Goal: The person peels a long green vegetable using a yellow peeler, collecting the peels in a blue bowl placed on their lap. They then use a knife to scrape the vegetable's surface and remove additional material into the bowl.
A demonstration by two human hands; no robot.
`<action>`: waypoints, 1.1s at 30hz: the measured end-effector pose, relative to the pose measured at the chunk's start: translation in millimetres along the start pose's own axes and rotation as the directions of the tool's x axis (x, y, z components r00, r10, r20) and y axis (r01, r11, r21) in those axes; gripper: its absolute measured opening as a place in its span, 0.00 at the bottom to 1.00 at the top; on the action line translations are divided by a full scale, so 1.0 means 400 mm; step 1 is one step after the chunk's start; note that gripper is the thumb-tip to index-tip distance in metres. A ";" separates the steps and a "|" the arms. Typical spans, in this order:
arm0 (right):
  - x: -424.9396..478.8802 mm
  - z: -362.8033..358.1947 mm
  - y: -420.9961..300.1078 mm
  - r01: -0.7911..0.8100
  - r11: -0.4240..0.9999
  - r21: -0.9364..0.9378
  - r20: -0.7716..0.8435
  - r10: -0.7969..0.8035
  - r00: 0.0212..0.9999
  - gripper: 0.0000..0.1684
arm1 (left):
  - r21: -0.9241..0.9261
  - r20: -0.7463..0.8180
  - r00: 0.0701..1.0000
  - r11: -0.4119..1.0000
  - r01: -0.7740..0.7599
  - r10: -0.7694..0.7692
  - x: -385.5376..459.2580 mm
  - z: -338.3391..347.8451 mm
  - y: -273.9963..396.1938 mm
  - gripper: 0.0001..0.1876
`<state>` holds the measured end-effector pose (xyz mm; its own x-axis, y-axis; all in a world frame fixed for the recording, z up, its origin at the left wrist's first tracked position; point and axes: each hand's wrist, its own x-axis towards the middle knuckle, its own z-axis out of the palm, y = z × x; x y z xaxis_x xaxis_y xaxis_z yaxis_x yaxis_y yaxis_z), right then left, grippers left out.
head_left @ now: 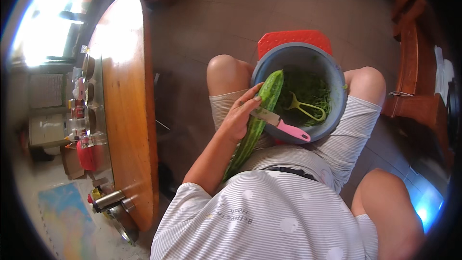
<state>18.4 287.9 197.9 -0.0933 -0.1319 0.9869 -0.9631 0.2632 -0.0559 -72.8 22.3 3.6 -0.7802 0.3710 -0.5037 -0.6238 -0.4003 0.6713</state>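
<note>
My left hand (243,115) is closed around a long green gourd (254,130), probably a luffa. It slants from my waist up over the rim of a grey-blue basin (341,79) between my knees. The gourd's far end is paler; its near part has dark stripes. A knife with a pink handle (294,131) lies across the gourd, its blade tip at my left hand and its handle over the basin's near rim. Inside the basin, a yellow-green peeler (310,111) rests on green peelings (303,79). My right hand is out of view; only the bent right arm shows.
Behind and partly beneath the basin is a red plastic stool (296,39). A wooden table (130,115) runs along the left, with a metal flask (110,199) by its near end. Wooden furniture (411,76) stands at the right on the tiled floor (231,18).
</note>
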 end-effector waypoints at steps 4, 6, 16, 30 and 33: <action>-0.003 0.013 -0.009 -0.012 1.000 0.017 0.017 0.011 1.000 0.17 | 0.043 -0.040 0.999 0.999 0.005 -0.004 -0.004 0.005 0.001 0.28; -0.002 0.018 -0.012 -0.024 0.999 0.025 0.025 0.023 0.999 0.16 | 0.057 -0.029 1.000 0.998 -0.005 0.006 -0.014 0.015 0.010 0.28; -0.002 0.013 -0.011 -0.048 0.998 0.032 0.048 0.046 0.998 0.16 | 0.009 0.000 1.000 1.000 -0.004 0.004 -0.004 -0.005 0.013 0.28; 0.000 -0.001 -0.037 -0.061 0.996 0.063 0.064 0.057 0.996 0.16 | -0.028 0.070 0.997 0.999 -0.035 0.037 0.007 -0.058 -0.004 0.32; 0.004 -0.008 -0.046 -0.064 0.996 0.063 0.067 0.060 0.996 0.16 | -0.007 0.163 0.985 0.998 -0.057 0.057 0.024 -0.089 -0.012 0.37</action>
<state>36.8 285.9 201.1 -0.1677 -0.1792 0.9694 -0.9690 0.2108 -0.1287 -79.1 -2.0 -23.9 -0.7962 0.4795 -0.3691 -0.5790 -0.4265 0.6949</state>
